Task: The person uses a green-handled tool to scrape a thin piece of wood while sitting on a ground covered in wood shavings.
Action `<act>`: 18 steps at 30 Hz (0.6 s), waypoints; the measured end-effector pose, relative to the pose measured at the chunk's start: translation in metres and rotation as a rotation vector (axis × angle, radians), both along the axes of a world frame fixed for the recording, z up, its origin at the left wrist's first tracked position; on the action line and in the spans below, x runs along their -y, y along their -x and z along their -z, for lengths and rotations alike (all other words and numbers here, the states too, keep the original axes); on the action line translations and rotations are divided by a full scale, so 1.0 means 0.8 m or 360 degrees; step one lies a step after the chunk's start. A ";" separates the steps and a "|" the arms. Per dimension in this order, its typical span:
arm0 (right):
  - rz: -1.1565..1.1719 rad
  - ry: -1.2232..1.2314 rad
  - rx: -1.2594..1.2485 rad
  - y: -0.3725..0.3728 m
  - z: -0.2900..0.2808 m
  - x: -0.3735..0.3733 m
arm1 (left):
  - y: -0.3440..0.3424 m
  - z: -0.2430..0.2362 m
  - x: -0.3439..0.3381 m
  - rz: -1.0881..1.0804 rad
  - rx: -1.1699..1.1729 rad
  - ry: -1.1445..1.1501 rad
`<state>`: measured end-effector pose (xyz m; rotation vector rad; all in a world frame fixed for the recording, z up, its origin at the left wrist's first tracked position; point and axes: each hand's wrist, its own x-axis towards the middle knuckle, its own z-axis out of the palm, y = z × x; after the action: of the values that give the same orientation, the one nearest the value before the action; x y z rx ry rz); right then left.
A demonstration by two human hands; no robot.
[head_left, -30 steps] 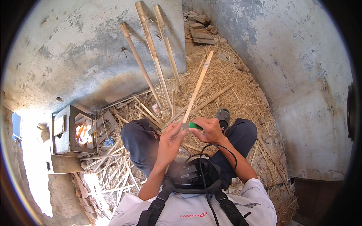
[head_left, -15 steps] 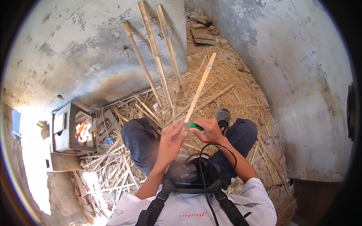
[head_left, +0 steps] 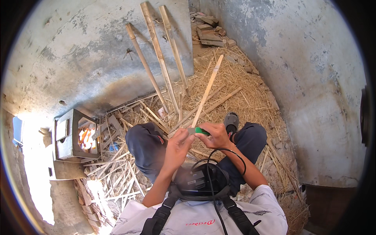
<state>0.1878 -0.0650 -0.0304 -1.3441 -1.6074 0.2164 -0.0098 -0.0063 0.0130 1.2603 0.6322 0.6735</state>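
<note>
My right hand is wrapped round the green handle of a knife. Its short grey blade lies across the near end of a long, pale bamboo strip. That near end is pinched in the fingers of my left hand, close beside the blade. From there the strip slants away from me and slightly right, over the straw. My fingers partly hide the blade and the strip's end, so I cannot tell how deep the edge sits.
Three bamboo poles lean on the left wall. A small wooden box-like frame with an orange glow inside stands at the left. Cut strips and straw litter the floor. Bricks lie at the far end.
</note>
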 end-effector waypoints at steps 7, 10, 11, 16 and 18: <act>0.0067 0.0013 0.0008 0.000 -0.005 0.000 | -0.001 -0.008 0.000 0.0021 -0.0035 0.0026; 0.0079 0.0033 0.0064 0.000 -0.009 -0.001 | 0.005 -0.004 -0.003 0.0037 -0.0087 -0.0014; 0.0087 0.0040 0.0097 0.000 -0.011 -0.001 | 0.005 -0.003 -0.003 0.0034 -0.0109 -0.0021; 0.0160 0.0017 0.0021 -0.005 -0.016 -0.004 | 0.007 0.001 -0.004 0.0013 -0.0061 0.0060; 0.0209 -0.0006 0.0027 -0.007 -0.014 -0.004 | 0.011 -0.001 -0.005 0.0035 -0.0094 0.0054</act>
<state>0.1931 -0.0621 -0.0193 -1.4460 -1.5264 0.1231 -0.0182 -0.0021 0.0136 1.2574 0.6748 0.6072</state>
